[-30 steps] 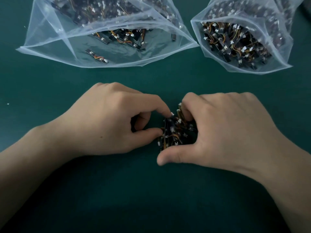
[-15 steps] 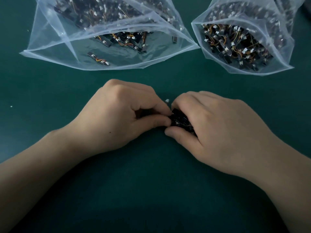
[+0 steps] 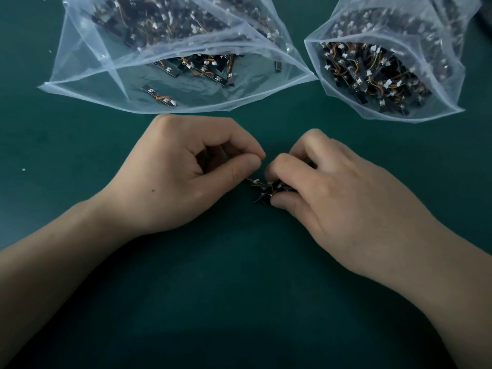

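A small bundle of black wired modules (image 3: 266, 188) with white connectors lies on the green mat at centre. My right hand (image 3: 332, 198) grips it between the thumb below and the curled fingers above, which hide most of it. My left hand (image 3: 186, 177) sits just left of the bundle with its fingers curled. Its thumb is pressed to the forefinger at the end of a thin lead that sticks out of the bundle. What lies inside that pinch is hidden.
Two open clear plastic bags lie at the back. The left bag (image 3: 87, 83) holds several black modules with orange wires, one loose module strip (image 3: 158, 95) near its mouth. The right bag (image 3: 436, 113) is packed with the same parts. The green mat (image 3: 239, 302) spreads around.
The hands have moved apart a little. My left hand drew back to the left. My right hand closed tighter over the bundle, which now shows less.
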The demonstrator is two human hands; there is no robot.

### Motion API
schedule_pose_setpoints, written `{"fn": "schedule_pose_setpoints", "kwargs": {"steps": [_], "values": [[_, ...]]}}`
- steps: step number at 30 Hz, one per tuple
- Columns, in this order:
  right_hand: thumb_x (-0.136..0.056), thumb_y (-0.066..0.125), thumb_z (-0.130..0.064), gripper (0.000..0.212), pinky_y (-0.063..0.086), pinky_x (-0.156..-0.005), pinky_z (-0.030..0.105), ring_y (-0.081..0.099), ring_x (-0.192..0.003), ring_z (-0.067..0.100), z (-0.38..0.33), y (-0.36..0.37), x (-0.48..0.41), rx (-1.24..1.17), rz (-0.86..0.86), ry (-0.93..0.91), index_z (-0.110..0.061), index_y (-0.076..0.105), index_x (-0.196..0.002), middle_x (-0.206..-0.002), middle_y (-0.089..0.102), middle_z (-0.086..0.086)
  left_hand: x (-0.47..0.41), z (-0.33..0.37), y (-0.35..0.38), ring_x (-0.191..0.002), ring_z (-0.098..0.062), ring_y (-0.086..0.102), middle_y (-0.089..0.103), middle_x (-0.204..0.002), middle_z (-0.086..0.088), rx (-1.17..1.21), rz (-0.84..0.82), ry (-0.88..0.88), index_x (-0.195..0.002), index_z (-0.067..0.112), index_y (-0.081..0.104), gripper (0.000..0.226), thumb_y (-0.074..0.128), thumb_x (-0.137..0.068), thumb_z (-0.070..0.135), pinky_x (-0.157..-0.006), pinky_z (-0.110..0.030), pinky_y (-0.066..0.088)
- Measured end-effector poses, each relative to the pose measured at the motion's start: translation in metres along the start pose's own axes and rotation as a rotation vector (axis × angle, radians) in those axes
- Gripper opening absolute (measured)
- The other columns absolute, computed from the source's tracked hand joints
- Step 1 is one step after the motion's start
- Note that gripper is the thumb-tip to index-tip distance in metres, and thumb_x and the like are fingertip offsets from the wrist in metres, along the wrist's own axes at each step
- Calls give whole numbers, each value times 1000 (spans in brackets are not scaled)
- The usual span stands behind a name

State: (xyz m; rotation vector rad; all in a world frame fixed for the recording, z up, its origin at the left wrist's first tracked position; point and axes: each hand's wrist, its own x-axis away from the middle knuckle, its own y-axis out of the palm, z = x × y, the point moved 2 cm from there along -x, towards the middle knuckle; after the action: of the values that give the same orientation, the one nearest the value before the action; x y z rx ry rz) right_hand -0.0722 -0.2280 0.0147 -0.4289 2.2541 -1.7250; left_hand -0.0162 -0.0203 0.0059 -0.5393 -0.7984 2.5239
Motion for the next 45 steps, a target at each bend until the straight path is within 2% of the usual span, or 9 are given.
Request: {"fn": "schedule_pose_setpoints", "kwargs": {"steps": [8, 13, 22, 27, 31, 35, 37, 40, 45], "values": [[-105, 50, -28, 21, 54, -59, 50, 54, -91, 27, 15, 0, -9, 114, 67, 89, -12, 57, -116, -106, 51, 3, 1, 0, 1, -69, -20, 66, 74, -82, 6, -1, 19, -16, -96, 33, 77, 5, 73, -95, 29, -64, -33, 50], [-98, 65, -2, 22, 51, -57, 45, 52, -96, 31, 18, 3, -11, 207, 63, 158, -8, 58, -118, -113, 50, 10, 0, 1, 5, -69, -19, 64, 73, -81, 11, -36, -37, 8, -97, 26, 79, 7, 73, -95, 27, -62, -24, 49], [-102, 59, -4, 16, 53, -65, 49, 56, -96, 32, 16, 5, -20, 139, 139, 187, -6, 59, -118, -112, 56, 11, 0, 0, 4, -68, -17, 62, 71, -78, 14, -55, -59, 25, -96, 24, 80, 6, 74, -94, 23, -61, -15, 45], [-102, 60, 0, 20, 38, -75, 30, 43, -90, 13, 33, -1, -27, 39, 244, 207, -5, 60, -121, -119, 56, 11, 0, 0, 3, -66, -17, 60, 70, -79, 12, -57, -55, 30, -95, 25, 79, 6, 74, -94, 23, -60, -18, 45], [-104, 57, -4, 22, 33, -86, 16, 39, -95, 3, 62, -23, -38, 59, 496, 239, 1, 61, -125, -125, 58, 22, -1, -1, 4, -65, -17, 59, 68, -82, 14, -44, -68, 28, -94, 25, 79, 6, 73, -94, 22, -59, -13, 42], [-102, 60, -16, 31, 48, -93, 52, 53, -122, 41, 86, -18, -35, 247, 449, 368, -9, 59, -132, -136, 54, 19, -1, -1, 4, -63, -13, 56, 66, -79, 16, -47, -74, 32, -94, 24, 79, 6, 73, -94, 22, -59, -9, 38], [-98, 63, -16, 30, 42, -97, 50, 52, -120, 41, 88, -16, -31, 290, 496, 380, -10, 60, -128, -133, 54, 19, -1, -1, 4, -62, -11, 56, 65, -76, 18, -47, -76, 37, -93, 24, 79, 6, 73, -94, 21, -60, -8, 37], [-100, 59, -18, 16, 42, -84, 44, 55, -103, 35, 87, -19, -27, 259, 622, 331, -10, 64, -113, -106, 58, 12, -2, 0, 4, -63, -12, 56, 65, -75, 21, -55, -75, 51, -94, 23, 79, 6, 73, -95, 22, -60, -8, 37], [-104, 56, -39, 23, 44, -62, 33, 57, -80, 18, 82, -14, -13, 131, 388, 223, -21, 70, -109, -83, 55, -11, -1, 0, 4, -66, -17, 60, 69, -78, 15, -56, -68, 55, -95, 24, 79, 6, 73, -95, 24, -60, -15, 45]]}}
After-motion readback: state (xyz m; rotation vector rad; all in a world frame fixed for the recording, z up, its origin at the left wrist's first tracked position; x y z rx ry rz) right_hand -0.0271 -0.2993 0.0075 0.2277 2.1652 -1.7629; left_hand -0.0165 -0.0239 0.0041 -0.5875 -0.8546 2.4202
